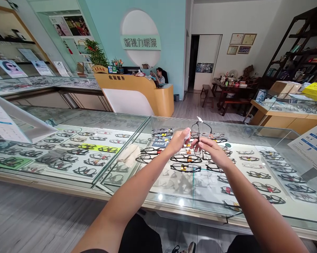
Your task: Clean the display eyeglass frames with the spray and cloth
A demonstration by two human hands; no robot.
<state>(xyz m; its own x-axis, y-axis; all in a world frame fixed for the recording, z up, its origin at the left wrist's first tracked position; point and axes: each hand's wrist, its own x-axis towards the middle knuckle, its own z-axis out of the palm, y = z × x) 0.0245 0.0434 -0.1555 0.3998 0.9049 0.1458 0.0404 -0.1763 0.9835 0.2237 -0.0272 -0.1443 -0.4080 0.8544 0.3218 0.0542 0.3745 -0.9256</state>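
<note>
Both hands are up over the glass display counter [68, 186], roughly above its middle seam. The right hand [210, 150] has a pair of black-framed eyeglasses [203, 128], fingers closed on the lower edge of the frame, so the specs stand up just above that hand with a little white tag [199, 119] on top. The frame's long axis runs roughly left to right. The left hand [178, 141] sits just to the left, fingertips pinched narrow on a small white bit [187, 135]; can't tell what it is. It's nearly touching the frame's left end. A beige cloth [129, 155] lies on the counter glass, well left of the hands.
</note>
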